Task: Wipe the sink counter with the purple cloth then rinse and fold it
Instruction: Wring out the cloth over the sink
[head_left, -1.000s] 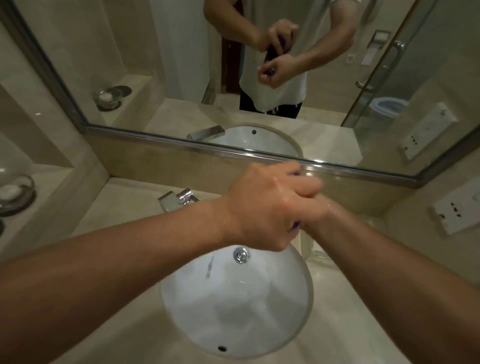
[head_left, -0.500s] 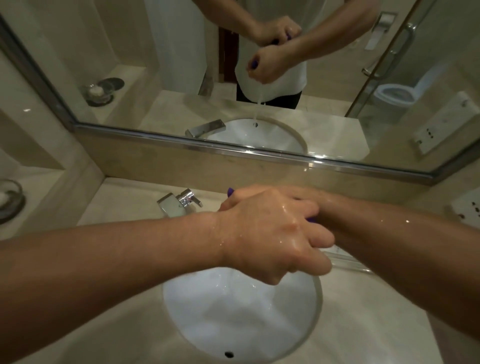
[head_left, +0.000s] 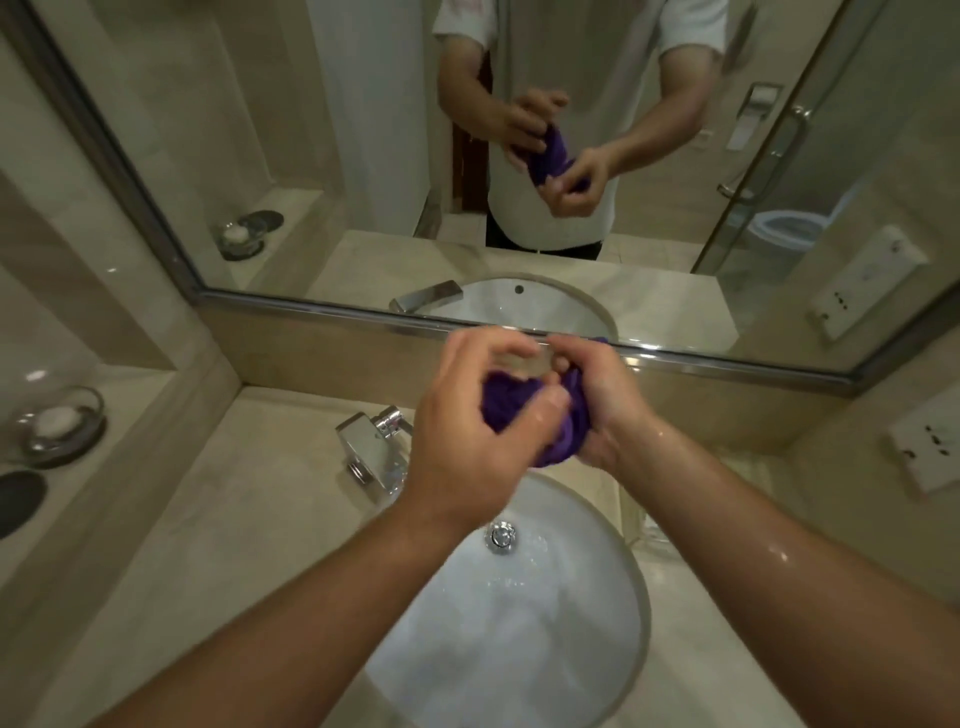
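Head view: both hands were up over the basin, in front of the mirror's lower frame. The left hand (head_left: 457, 441) had its fingers curled over the top of the wadded, twisted purple cloth (head_left: 511, 410), w/ the thumb laid across the front, so it was clamped on the fabric. The right hand (head_left: 605, 402) gripped the cloth's other side, fingers wrapped round it & fingertips close to the left's at the top. The cloth was bunched btwn the two palms, held in the air above the back edge of the round white ceramic sink (head_left: 519, 649), apart from both sink & counter. The right forearm had a wet shine.

A round chrome drain stopper (head_left: 502, 535) sat at the sink's bottom, below the hands. A square chrome faucet (head_left: 371, 452) stood on the beige marble counter (head_left: 249, 519) just left of the left wrist.

On the raised ledge at far left were a clear glass soap dish (head_left: 60, 423) w/ a white bar in it & a dark round disc (head_left: 18, 501) nearer the camera, cut by the frame edge. A white wall socket plate (head_left: 930, 441) was on the right wall.

A metal-framed wall mirror (head_left: 337, 156) ran across the top. In it showed the person's white tee, both forearms & the same purple wad gripped in both hands, plus a glass shower door & a toilet behind.
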